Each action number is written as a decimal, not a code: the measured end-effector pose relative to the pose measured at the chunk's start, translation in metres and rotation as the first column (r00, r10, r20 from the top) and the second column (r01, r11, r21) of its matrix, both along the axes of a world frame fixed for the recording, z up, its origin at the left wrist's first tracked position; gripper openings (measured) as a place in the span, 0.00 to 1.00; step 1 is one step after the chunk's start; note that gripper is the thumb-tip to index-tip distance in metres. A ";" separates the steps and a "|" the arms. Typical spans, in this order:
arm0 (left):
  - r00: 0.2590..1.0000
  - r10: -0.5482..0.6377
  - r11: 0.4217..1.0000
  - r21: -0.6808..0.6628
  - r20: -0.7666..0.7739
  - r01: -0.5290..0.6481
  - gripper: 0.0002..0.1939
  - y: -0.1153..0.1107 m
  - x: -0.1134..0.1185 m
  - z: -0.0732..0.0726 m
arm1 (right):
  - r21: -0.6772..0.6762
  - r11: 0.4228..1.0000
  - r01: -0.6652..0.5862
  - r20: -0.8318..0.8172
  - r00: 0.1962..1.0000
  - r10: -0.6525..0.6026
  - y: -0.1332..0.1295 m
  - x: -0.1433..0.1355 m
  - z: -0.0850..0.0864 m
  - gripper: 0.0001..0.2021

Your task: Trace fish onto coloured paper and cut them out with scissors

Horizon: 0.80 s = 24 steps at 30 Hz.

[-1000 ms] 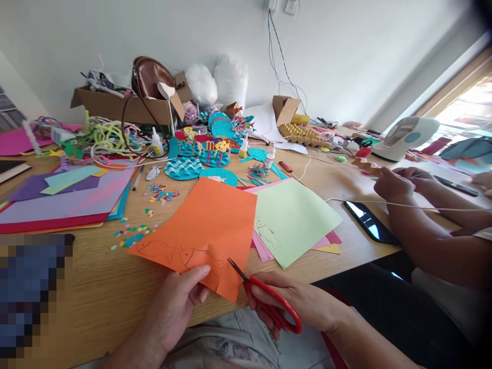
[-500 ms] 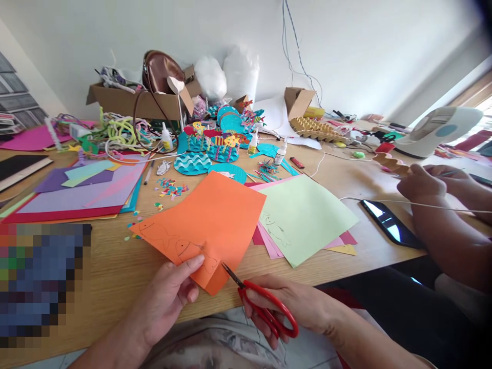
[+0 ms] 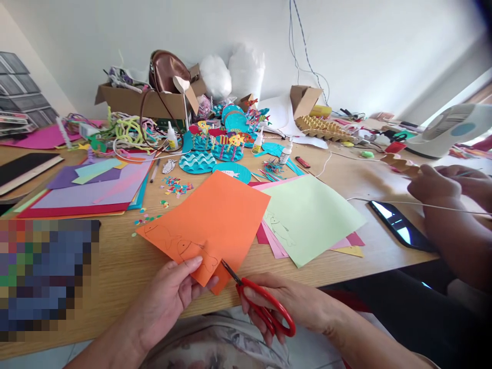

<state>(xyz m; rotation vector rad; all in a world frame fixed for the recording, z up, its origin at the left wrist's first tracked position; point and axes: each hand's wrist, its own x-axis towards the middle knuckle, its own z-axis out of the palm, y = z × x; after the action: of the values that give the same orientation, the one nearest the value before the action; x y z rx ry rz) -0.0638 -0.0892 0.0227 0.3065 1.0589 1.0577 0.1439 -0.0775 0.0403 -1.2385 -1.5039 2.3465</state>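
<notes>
An orange sheet of paper (image 3: 226,215) with fish outlines drawn along its left and lower part is tilted up over the table's front edge. My left hand (image 3: 172,287) pinches its lower edge, thumb on top beside a drawn fish and fingers underneath. In my right hand (image 3: 280,302) are red-handled scissors (image 3: 265,307), fingers in the loops. Their blade tips meet the paper just right of the fish's tail, where a cut separates a lower flap. To the right lies a light green sheet (image 3: 315,215) with a pencilled fish, on top of pink and yellow sheets.
A co-worker's hands (image 3: 438,184) hold a piece of egg carton at the right, near a phone (image 3: 400,225). Coloured paper (image 3: 92,195) is stacked at the left. Behind stand glue bottles (image 3: 171,137), turquoise paper crafts (image 3: 198,161) and a cardboard box (image 3: 134,102).
The view has shifted slightly, so most things sit further right. My left fingers have spread further under the orange paper's cut flap. The scissors stay at the cut.
</notes>
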 end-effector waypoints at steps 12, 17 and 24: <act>0.998 -0.009 1.000 -0.010 0.061 0.009 0.17 -0.002 0.003 0.001 | -0.022 1.000 -0.005 -0.011 1.000 0.004 0.007 0.000 0.000 0.23; 0.995 -0.054 0.999 0.000 0.085 0.054 0.23 0.000 0.002 0.002 | 0.008 1.000 -0.017 -0.022 1.000 0.017 0.009 -0.001 0.001 0.21; 0.996 -0.061 0.998 0.010 0.066 0.060 0.22 0.000 0.002 0.003 | 0.026 0.999 -0.047 -0.009 0.999 0.047 0.012 -0.002 0.004 0.21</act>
<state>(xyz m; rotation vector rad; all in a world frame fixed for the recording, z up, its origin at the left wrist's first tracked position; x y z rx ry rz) -0.0621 -0.0894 0.0254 0.3060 0.9809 1.0116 0.1418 -0.0651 0.0439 -1.1967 -1.5720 2.3508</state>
